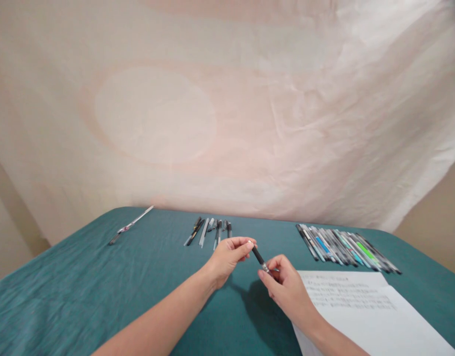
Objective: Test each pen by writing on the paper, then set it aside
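Observation:
A black pen [257,255] with a shiny silver section is held slantwise above the table between my two hands. My left hand [227,258] pinches its far, upper end between thumb and fingertips. Lower down, the thumb and fingers of my right hand [286,287] are closed round the near end and hide part of it. Beneath my right hand lies a white sheet of paper [376,326] with several lines of handwriting along its top.
At the right a row of pens [333,246] lies side by side, some with blue or green parts. Several loose pens and pen parts [204,232] lie beyond my left hand. One long white-and-dark pen [133,223] rests far left on the green tablecloth [75,287]. A pale cloth [227,109] hangs behind.

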`<state>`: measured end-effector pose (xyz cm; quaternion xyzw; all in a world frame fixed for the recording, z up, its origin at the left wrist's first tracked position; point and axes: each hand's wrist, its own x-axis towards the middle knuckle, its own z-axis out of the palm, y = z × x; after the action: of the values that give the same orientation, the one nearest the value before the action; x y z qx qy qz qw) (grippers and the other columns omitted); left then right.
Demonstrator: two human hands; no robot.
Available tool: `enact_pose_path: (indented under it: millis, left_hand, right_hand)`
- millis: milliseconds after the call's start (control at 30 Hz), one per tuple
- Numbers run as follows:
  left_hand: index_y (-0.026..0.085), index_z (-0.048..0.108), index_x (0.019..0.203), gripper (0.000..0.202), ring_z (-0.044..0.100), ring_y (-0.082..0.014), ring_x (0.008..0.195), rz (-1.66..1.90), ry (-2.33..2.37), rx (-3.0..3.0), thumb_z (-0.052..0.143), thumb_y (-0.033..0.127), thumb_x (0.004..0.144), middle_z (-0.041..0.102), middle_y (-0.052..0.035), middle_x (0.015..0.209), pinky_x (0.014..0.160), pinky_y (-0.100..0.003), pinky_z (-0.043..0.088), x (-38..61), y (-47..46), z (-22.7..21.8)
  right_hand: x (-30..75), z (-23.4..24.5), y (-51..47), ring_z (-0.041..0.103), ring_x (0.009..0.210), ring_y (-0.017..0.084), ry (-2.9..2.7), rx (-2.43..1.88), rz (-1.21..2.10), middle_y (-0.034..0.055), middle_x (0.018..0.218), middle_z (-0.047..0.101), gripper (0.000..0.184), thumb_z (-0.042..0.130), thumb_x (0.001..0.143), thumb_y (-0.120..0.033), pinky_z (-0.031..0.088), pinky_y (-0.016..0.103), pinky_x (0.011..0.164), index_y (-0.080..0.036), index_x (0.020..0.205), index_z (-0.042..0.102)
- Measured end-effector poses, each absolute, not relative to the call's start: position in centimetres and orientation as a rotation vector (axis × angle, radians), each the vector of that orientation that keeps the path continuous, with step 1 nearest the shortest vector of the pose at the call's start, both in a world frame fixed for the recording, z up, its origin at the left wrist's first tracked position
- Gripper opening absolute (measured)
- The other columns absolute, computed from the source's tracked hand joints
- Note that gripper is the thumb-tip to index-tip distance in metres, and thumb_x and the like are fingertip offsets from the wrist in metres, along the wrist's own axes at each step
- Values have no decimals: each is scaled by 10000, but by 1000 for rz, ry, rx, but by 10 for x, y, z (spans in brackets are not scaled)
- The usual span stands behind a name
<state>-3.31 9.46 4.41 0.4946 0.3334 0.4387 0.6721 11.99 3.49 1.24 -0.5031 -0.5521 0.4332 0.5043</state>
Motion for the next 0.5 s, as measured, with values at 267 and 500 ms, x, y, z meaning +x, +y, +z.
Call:
enact_pose_path:
  millis: [267, 500]
  left_hand:
    - [143, 679, 892, 305, 472, -80, 629, 979, 736, 1114, 704, 371, 692, 614, -30, 792, 601, -197, 351, -33, 95, 41]
    - [145, 680, 886, 296, 498, -100, 678, 974, 729, 1124, 705, 367, 691, 623, -36, 811, 620, -208, 360, -34, 96, 42]
  right_hand:
    - [120, 19, 31, 500, 463, 89, -1369, -1253, 988, -40, 578, 512, 276, 566, 780, -443, 359, 170, 371, -178, 793, 491]
    - [122, 18, 32, 481, 411, 69, -1411, -1211, 1066, 8, 655, 598, 342, 408, 867, -474, 318, 175, 348, -160, 847, 542]
